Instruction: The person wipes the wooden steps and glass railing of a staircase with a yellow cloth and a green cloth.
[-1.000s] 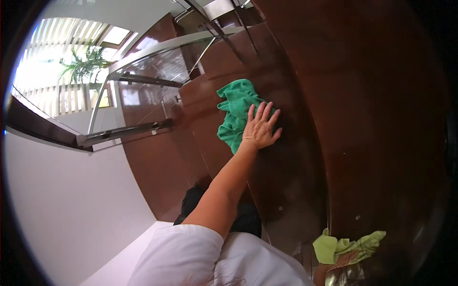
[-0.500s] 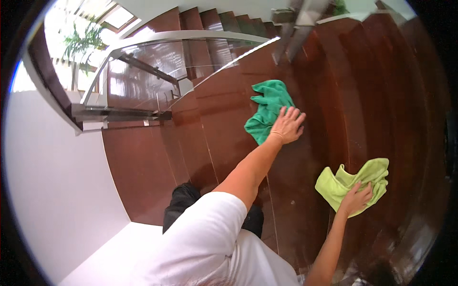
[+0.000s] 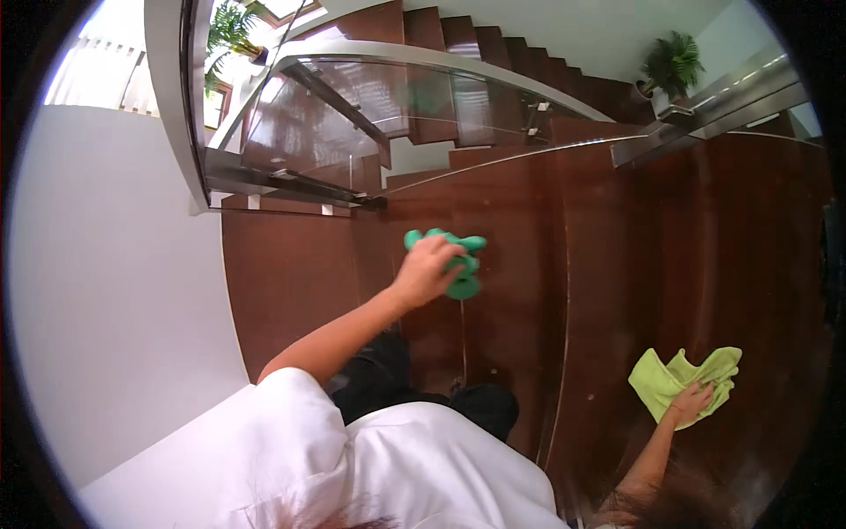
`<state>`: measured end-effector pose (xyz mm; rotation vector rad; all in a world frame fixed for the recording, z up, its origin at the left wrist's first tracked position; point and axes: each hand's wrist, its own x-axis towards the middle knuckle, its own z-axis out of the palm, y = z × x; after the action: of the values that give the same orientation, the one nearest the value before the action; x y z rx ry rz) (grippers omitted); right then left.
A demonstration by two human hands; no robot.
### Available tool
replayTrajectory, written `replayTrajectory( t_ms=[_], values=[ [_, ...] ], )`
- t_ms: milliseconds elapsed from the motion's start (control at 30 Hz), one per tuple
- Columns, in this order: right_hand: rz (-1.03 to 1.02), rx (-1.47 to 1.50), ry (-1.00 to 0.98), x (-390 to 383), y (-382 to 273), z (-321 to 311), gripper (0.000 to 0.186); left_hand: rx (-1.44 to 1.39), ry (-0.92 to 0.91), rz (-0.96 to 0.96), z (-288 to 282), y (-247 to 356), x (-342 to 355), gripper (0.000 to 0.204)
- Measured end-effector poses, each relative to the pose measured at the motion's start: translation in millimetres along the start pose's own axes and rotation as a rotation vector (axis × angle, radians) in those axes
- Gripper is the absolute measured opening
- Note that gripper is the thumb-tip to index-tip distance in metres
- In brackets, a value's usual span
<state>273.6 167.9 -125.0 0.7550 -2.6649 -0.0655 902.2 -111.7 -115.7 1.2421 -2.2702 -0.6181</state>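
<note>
My left hand (image 3: 425, 271) is closed round a green cloth (image 3: 463, 284), bunched up with folds poking out past the fingers. It is in front of my body over the dark reddish-brown wooden steps (image 3: 520, 264); whether the cloth touches the wood I cannot tell. Far to the right, a yellow-green cloth (image 3: 656, 383) lies loosely spread and wrinkled on the wood. On its near right part rests my right hand (image 3: 692, 403), palm down, fingers stretched out over the fabric.
A curved railing (image 3: 397, 55) with glass panels runs along the far side. Metal posts stand at the left and the far right (image 3: 714, 106). More stairs (image 3: 493, 62) rise beyond. A white wall (image 3: 123, 264) closes off the left. A potted plant (image 3: 674, 66) stands far right.
My left hand has drawn back toward me and left, gathering the spread green cloth into a bunch. My right hand stays on the yellow-green cloth. The view has shifted.
</note>
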Motion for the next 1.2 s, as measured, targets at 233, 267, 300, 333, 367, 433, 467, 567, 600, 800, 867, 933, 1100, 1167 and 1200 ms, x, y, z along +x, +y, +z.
replayTrajectory(
  t_ms=[233,267,300,333,367,433,467,567,600,800,867,933,1100,1167,1200],
  values=[
    [-0.026,0.031,0.02,-1.3,6.5,7.3,0.05,0.487,-0.381,-0.821,-66.7,-106.3,-118.6,0.063],
    [-0.019,0.023,0.023,-2.4,6.5,7.7,0.05,0.573,-0.496,-0.873,-77.9,-117.9,-134.6,0.067],
    [-0.013,0.016,0.028,-3.0,5.9,7.4,0.05,0.658,-0.611,-0.923,-89.2,-129.9,-152.3,0.071],
    [-0.025,0.046,0.033,-3.1,7.9,6.1,0.052,0.724,-0.713,-0.953,-99.2,-138.1,-165.5,0.069],
    [-0.026,0.042,0.047,-3.5,13.2,3.5,0.052,0.79,-0.817,-0.969,-106.9,-148.6,-175.9,0.068],
    [-0.05,0.055,0.049,-4.7,10.6,5.7,0.052,0.819,-0.836,-1.161,-130.7,-179.0,-218.6,0.06],
    [-0.038,0.026,0.014,-5.8,5.2,0.8,0.052,0.838,-0.845,-1.214,-140.4,-188.8,-233.0,0.052],
    [-0.114,0.017,0.064,-2.2,9.6,6.1,0.051,0.918,-0.962,-1.282,-160.8,-210.1,-263.1,0.035],
    [-0.143,0.042,0.06,-0.7,4.9,13.7,0.051,0.958,-1.019,-1.317,-172.4,-209.5,-281.6,0.03],
    [-0.056,0.094,0.077,13.4,51.9,22.8,0.048,0.846,-0.904,-1.239,-164.2,-238.4,-314.4,0.027],
    [-0.052,0.07,0.117,26.9,60.5,19.6,0.048,0.694,-0.765,-1.188,-164.7,-252.6,-325.8,0.032],
    [0.002,0.049,-0.071,4.1,42.7,9.5,0.05,0.651,-0.675,-1.214,-168.2,-253.7,-337.0,0.034],
    [0.065,0.017,-0.227,-72.7,0.3,-68.7,0.05,0.491,-0.438,-1.244,-169.0,-264.3,-341.7,0.046],
    [0.007,0.172,-0.285,-120.8,-20.7,-80.3,0.033,0.234,-0.278,-1.213,-199.0,-300.7,-375.5,0.054],
    [-0.063,0.611,-0.231,-158.5,-40.9,-83.3,0.026,0.044,-0.117,-1.272,-229.5,-314.9,-401.4,0.054]
  ],
)
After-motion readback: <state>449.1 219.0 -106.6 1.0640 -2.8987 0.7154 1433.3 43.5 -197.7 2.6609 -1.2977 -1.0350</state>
